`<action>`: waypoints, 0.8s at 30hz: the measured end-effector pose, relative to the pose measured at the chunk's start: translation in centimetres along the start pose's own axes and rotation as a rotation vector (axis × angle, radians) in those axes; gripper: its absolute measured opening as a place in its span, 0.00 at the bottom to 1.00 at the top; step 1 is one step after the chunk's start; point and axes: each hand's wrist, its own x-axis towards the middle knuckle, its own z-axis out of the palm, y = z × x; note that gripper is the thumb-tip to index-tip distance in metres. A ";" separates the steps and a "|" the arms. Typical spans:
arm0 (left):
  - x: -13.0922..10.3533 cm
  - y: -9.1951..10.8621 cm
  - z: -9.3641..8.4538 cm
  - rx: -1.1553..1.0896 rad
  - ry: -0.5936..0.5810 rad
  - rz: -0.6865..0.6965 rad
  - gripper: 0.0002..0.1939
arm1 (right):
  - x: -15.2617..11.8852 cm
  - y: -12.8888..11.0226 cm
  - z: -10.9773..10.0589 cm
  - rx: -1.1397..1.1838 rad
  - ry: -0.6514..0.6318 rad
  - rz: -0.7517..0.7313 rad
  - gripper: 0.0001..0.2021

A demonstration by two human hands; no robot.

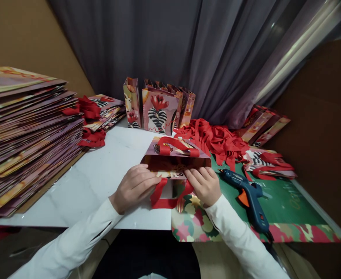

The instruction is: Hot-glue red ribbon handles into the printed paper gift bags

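A patterned paper gift bag (177, 155) lies on the table in front of me, its mouth spread toward me. One red ribbon handle (176, 142) loops over its far panel, and another red ribbon handle (163, 203) hangs from its near edge. My left hand (137, 185) grips the near left rim of the bag, fingers closed over the edge. On the near right rim, my right hand (204, 184) is closed with its fingers curled inside the mouth. The thumbs are mostly hidden.
A blue glue gun (247, 193) with an orange trigger rests on the green board (286, 197) at right. Behind it is a heap of red ribbons (213, 141). Finished-looking bags (160, 110) stand at the back. A tall stack of flat bags (28, 143) fills the left.
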 end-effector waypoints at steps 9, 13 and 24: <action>-1.5 0.5 -0.4 -0.052 -0.054 0.024 0.15 | -0.8 -0.7 0.0 0.001 0.029 0.099 0.14; -2.1 0.3 -0.5 -0.024 -0.052 0.061 0.19 | -1.0 -0.8 0.1 -0.020 0.044 0.124 0.14; 1.0 2.1 0.9 0.480 -0.162 0.024 0.13 | -0.8 -1.2 0.4 0.037 0.040 0.083 0.10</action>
